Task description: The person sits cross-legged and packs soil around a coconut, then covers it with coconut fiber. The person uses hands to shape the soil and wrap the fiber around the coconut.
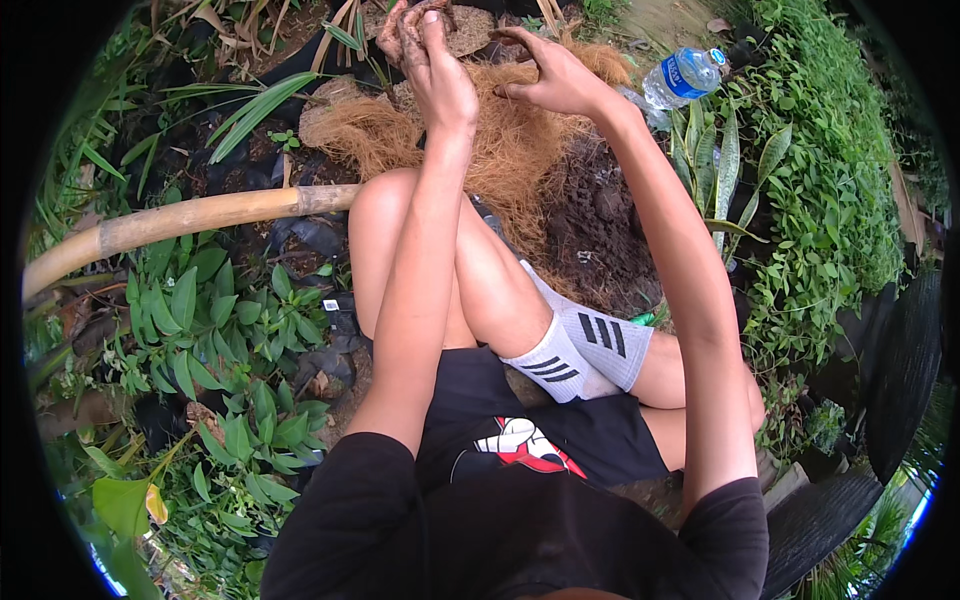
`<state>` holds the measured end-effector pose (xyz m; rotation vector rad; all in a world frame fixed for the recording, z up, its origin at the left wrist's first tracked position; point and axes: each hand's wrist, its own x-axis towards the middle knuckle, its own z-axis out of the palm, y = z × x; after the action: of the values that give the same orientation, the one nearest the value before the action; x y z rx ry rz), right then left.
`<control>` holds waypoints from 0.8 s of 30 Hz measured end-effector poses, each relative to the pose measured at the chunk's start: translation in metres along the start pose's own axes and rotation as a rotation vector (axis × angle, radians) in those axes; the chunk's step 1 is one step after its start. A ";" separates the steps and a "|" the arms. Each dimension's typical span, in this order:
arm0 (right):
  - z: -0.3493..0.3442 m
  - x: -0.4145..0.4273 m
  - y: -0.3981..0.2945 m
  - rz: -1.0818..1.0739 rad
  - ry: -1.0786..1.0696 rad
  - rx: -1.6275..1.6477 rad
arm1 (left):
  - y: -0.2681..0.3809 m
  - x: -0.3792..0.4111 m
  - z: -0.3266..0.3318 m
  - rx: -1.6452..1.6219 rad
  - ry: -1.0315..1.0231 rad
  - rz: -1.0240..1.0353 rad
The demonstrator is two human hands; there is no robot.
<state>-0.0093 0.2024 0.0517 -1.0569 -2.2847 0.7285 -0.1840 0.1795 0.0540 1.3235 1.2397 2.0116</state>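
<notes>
My left hand [431, 71] is raised at the top of the view, its fingers curled and coated with brown soil; whether something lies in its fingers cannot be made out. To its right, my right hand [544, 71] has its fingers spread and bent, with soil on the fingertips and nothing in its grasp. Below both hands spreads a loose mat of brown coconut fibre [517, 150]. A heap of dark moist soil [600, 217] lies beside the fibre, near my right forearm. Flat pieces of fibrous material [472, 30] lie behind my left hand.
A clear plastic bottle with a blue label [682, 78] lies at the upper right, above a snake plant [724, 165]. A bamboo pole [202, 216] runs left from my knee. Leafy plants [225, 300] grow at left, and dense green ground cover [825, 187] at right.
</notes>
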 end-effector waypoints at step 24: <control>0.027 -0.092 -0.048 0.208 -0.022 -0.142 | -0.052 -0.017 0.010 0.082 -0.030 -0.147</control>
<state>0.0004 0.0956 0.0433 -1.3749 -2.2952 0.6686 -0.1733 0.1981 0.0024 1.2567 1.3768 1.8509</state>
